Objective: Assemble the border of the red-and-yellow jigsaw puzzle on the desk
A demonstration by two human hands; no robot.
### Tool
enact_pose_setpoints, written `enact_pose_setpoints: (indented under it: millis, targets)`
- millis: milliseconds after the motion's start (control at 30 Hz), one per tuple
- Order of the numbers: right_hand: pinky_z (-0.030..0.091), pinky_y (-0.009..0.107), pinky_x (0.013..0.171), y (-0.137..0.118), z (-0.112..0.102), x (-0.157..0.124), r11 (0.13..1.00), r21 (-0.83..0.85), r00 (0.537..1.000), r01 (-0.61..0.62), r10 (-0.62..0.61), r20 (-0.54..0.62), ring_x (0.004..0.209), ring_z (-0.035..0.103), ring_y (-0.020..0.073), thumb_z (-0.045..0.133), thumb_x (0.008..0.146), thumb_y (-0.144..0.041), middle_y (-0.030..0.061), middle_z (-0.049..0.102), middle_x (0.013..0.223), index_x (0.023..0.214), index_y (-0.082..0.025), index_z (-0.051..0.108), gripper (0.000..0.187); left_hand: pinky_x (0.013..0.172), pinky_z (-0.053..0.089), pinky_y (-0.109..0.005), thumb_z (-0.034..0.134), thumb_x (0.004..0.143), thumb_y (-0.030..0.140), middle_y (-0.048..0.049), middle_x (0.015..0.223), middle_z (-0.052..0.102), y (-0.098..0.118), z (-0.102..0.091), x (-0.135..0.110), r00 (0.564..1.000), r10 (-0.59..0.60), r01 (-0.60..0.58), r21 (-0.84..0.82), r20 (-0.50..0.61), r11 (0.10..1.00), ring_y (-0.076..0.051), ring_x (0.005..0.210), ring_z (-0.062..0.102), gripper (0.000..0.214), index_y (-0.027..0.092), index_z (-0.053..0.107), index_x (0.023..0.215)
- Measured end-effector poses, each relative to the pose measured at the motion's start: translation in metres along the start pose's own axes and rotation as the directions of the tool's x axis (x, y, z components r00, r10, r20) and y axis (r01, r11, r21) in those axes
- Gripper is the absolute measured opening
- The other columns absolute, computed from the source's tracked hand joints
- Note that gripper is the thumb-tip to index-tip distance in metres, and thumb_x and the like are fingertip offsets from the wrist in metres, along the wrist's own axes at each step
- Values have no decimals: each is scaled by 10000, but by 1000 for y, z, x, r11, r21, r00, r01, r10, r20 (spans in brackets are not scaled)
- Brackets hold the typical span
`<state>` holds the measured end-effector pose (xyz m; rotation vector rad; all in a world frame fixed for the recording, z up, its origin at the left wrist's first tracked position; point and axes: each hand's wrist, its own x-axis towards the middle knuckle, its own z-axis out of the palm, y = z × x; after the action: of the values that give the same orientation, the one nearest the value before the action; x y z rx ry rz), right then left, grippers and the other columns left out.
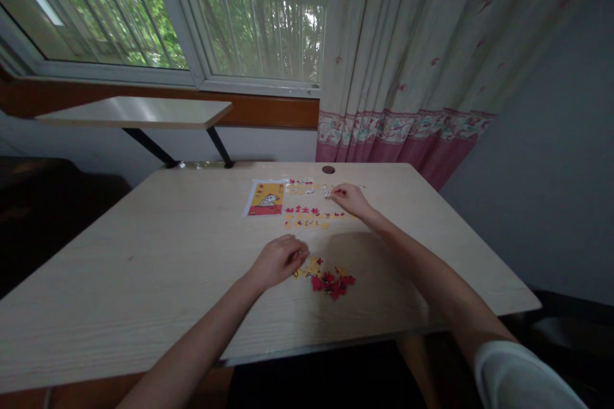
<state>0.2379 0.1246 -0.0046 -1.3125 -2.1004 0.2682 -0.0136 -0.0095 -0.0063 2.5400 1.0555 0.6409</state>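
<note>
My right hand [351, 199] reaches to the upper rows of puzzle pieces [301, 210], its fingertips pinched at a whitish puzzle piece [327, 192]. Beside the loose pile, my left hand [281, 261] is closed with the fingers curled in; what it holds, if anything, I cannot make out. Red pieces [334, 284] lie heaped near the table's front, with yellow pieces [314, 265] just behind them. Left of the rows lies a picture card [267, 199] showing a white animal on a yellow and red ground. My right hand and wrist partly hide the rows' right end.
Everything lies on a pale wooden table [192, 268]. A raised shelf [144, 112] on black supports stands at the back left. Near the back edge is a round dark cable hole cover [329, 170]. A curtain [384, 77] and a barred window [259, 19] are behind.
</note>
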Motion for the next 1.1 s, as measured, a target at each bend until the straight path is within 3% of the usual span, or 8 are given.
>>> enact_pose_setpoints:
  millis: [200,500,600,667,867,967,1100]
  targets:
    - [406,211,625,12,19,33,996,-72,991,-50,58,120,670,588,122,572,789,-222,45,696,765,834,-154,702,153,634,389,-250,436,890,249,-19,652,551,-3,1,-1,1000,-8,8,20,-1,1000,-148,665,499,191,169,594,817]
    - [406,244,675,3,12,34,983,-181,988,-15,42,147,744,602,165,545,802,-215,74,694,806,844,-165,703,171,620,392,-243,446,884,253,-20,651,549,-4,-6,-1,1000,-8,9,14,-23,1000,-141,661,503,196,164,605,810]
    - [405,239,695,-5,3,20,981,-193,988,25,5,151,772,600,158,529,818,-217,64,689,832,873,-176,692,177,611,400,-239,463,876,271,-12,647,549,-9,-16,-3,999,-38,38,-48,-8,998,-131,641,503,202,168,615,794]
    - [405,233,692,-11,-2,5,978,-178,982,107,-75,175,759,598,148,524,824,-210,52,683,812,870,-176,687,173,600,404,-236,487,860,265,-7,651,558,-11,-23,-5,998,-28,34,-118,58,992,-124,616,501,180,168,625,797]
    - [410,244,693,-31,-8,-53,923,-87,896,376,-338,288,722,603,132,550,815,-190,34,684,780,816,-192,678,128,732,439,-283,638,766,296,-30,845,602,-5,-35,-6,979,78,-37,-211,191,977,-160,788,549,209,195,636,949]
    - [415,253,708,-41,-10,-74,914,-37,880,404,-377,287,731,608,131,555,808,-177,24,682,776,814,-197,667,113,759,443,-294,667,743,294,-33,877,598,-5,-32,-6,970,84,-36,-207,229,978,-171,832,553,213,207,657,937]
    - [423,263,709,-51,-11,-86,933,-7,903,361,-347,254,716,604,134,572,797,-175,16,672,741,829,-191,663,98,767,443,-300,647,756,245,-33,867,600,-4,-29,-5,965,92,-33,-234,246,972,-165,826,550,153,203,665,903]
